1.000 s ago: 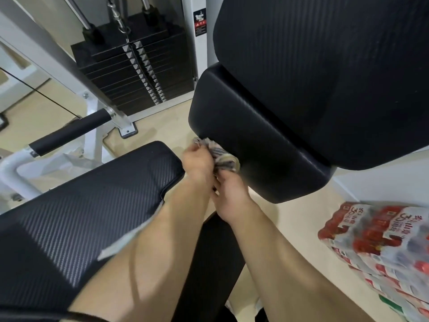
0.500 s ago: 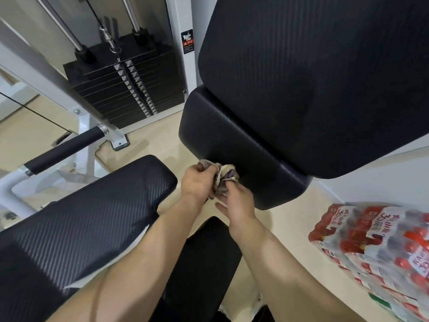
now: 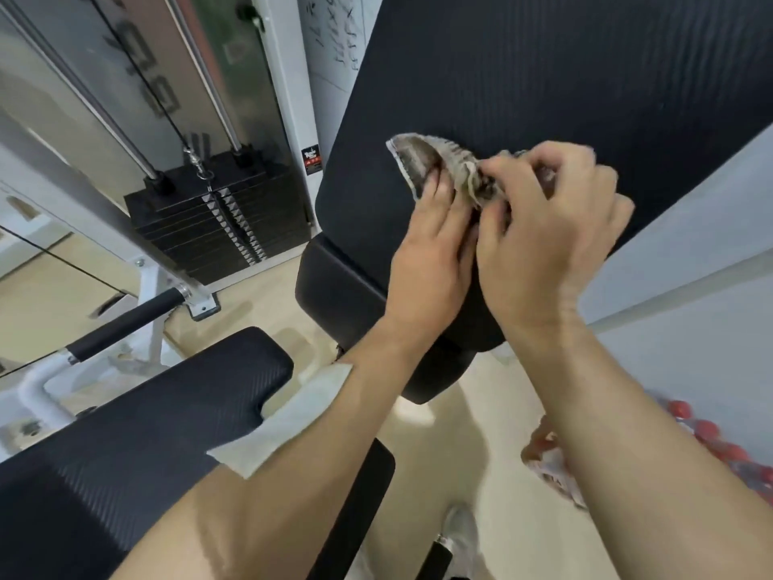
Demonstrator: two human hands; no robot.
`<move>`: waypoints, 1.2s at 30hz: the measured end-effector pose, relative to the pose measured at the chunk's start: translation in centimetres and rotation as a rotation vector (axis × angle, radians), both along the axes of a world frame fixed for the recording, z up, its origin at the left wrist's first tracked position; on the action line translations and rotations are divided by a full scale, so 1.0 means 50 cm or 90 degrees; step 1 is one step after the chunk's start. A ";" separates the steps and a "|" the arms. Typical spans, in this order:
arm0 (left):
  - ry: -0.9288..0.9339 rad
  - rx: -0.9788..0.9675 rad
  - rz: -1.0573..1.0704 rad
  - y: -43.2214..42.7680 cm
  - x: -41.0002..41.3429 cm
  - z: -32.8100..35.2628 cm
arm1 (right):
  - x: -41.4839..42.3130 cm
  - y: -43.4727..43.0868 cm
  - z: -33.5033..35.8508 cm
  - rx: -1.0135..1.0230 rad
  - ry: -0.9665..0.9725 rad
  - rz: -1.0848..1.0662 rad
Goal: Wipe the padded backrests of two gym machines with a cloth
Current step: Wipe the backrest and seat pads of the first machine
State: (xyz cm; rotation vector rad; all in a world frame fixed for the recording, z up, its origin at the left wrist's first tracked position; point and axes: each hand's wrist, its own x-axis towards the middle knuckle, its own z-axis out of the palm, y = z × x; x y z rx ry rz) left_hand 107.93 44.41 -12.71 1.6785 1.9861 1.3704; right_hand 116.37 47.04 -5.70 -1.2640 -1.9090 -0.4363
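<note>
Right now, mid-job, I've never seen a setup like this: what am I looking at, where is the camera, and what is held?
This is one view from a camera worn on the person's head, looking down at bare arms; no robot. The big black slab is a gym machine's padded backrest. In front of it is a crumpled cloth: the right hand pinches it, the left hand rests its fingers on it. Further left stands a weight stack; another black pad is lower left, red-capped bottles lower right.

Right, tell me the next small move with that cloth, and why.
Probably spread the crumpled striped brown-grey cloth flat on the black textured padded backrest: it sits bunched between the left hand, touching it, and the right hand, pinching it, so little fabric meets the pad.
</note>
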 end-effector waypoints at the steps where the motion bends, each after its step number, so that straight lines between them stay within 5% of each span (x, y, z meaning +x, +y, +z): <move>1: 0.065 0.006 0.007 -0.001 0.003 -0.020 | 0.008 0.009 -0.012 0.004 -0.076 -0.002; 8: 0.141 -0.130 0.038 -0.131 -0.053 -0.201 | -0.005 -0.072 -0.180 -0.053 -0.240 0.144; 12: 0.143 -0.211 0.071 -0.214 -0.110 -0.236 | -0.052 -0.143 -0.260 -0.280 -0.332 0.224; 14: 0.006 -0.236 0.140 -0.220 -0.112 -0.212 | -0.078 -0.153 -0.263 -0.385 -0.223 0.205; 19: -0.619 -0.152 0.257 -0.163 -0.154 -0.148 | -0.166 -0.155 -0.198 -0.629 0.092 0.299; 21: -0.709 -0.076 0.272 -0.134 -0.203 -0.134 | -0.206 -0.152 -0.186 -0.736 0.143 0.359; 25: -0.521 -0.023 0.296 -0.083 -0.259 -0.128 | -0.230 -0.137 -0.200 -0.620 0.151 0.283; 30: -0.236 0.097 0.166 -0.012 -0.166 -0.067 | -0.154 -0.165 -0.266 -0.607 0.356 0.190; 36: 0.157 0.149 -0.125 0.007 -0.081 -0.049 | -0.086 -0.184 -0.338 -0.651 0.085 0.147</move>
